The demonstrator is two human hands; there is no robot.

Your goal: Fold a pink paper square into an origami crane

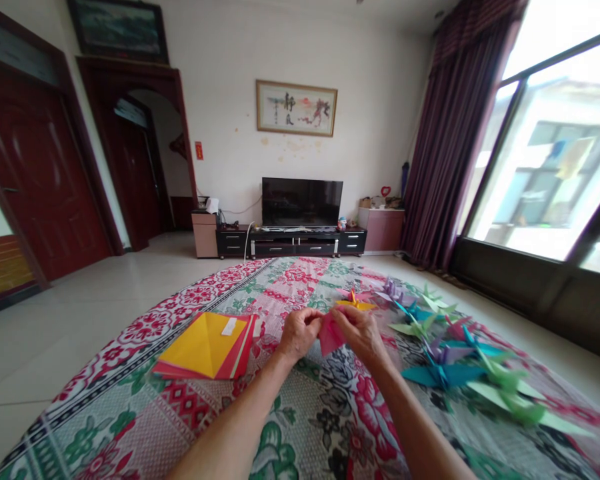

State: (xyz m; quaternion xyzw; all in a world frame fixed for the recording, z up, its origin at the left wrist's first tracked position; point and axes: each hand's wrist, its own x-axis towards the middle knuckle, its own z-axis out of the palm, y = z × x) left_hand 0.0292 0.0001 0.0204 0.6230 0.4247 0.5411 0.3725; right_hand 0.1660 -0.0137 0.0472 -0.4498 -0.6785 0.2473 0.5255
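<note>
A piece of folded pink origami paper [331, 337] is held up between my two hands above the patterned cloth. My left hand [301, 331] pinches its upper left edge, thumb and fingers pressed together. On the other side my right hand [359, 331] grips the upper right part, with its fingers partly covering the sheet. Just beyond the hands rests a yellow paper crane [355, 301]. To the left lies a stack of square paper [203, 343], yellow on top with red sheets under it, and a small white slip [229, 326] on it.
Several folded paper cranes in blue, green, purple and pink spread over the right side, among them a blue crane [443, 375] and a green crane [523, 397]. A flowered tablecloth [290, 437] covers the round-edged table. Farther back stands a television [303, 202] on a low cabinet.
</note>
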